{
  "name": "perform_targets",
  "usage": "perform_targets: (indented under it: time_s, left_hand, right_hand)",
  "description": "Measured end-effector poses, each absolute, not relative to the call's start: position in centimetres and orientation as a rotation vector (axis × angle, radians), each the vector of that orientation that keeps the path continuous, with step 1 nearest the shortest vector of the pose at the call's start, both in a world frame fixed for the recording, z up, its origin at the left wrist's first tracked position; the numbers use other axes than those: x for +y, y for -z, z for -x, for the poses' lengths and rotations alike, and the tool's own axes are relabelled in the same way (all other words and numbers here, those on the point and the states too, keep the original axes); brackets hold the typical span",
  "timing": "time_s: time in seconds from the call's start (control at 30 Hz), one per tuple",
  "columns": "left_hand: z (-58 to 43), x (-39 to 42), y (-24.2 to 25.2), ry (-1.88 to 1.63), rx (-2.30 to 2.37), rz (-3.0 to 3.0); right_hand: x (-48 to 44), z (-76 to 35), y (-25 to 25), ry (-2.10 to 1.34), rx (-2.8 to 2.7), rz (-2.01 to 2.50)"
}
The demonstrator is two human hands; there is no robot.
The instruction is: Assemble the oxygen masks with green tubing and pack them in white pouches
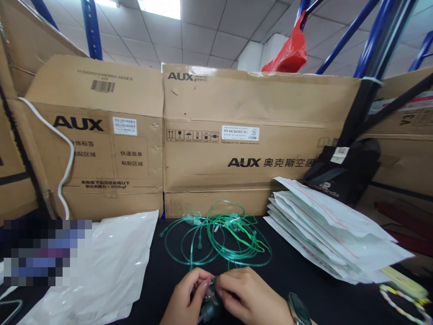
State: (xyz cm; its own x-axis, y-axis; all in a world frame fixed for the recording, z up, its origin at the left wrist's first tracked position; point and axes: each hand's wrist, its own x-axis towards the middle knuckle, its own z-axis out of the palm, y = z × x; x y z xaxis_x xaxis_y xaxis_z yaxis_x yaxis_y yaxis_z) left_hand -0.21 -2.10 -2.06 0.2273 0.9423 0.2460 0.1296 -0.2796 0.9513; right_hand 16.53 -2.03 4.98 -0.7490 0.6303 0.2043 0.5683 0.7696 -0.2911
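Note:
At the front edge of the dark table, my left hand point(190, 295) and my right hand point(248, 293) meet over a small clear, greenish oxygen mask point(210, 301). Thumb and fingers of the left hand pinch its left side. My right hand's fingers are curled closed against its upper right, partly covering it. Just beyond them lie loose coils of green oxygen tubing point(216, 257) with small connectors. Among these coils rest a clear mask point(234, 222) with a bright green elastic strap point(248, 241) and another clear plastic piece point(192, 218). A watch point(299, 308) is on my right wrist.
White plastic packages point(111, 262) lie at left, and a stack of white mailer bags point(324, 234) stands at right. Cardboard boxes point(203, 167) wall off the back. A black bag point(352, 176) hangs at right, above a beaded loop point(402, 298). A white cable point(69, 162) runs down the left.

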Motion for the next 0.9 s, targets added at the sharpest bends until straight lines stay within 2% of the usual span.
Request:
perform_targets:
  time_s: [0.9]
  left_hand:
    - [0.25,-2.21,2.1,-1.14,1.035,-1.7]
  right_hand:
    - [-1.31,-16.98,-4.37,-0.82,-2.431,1.095]
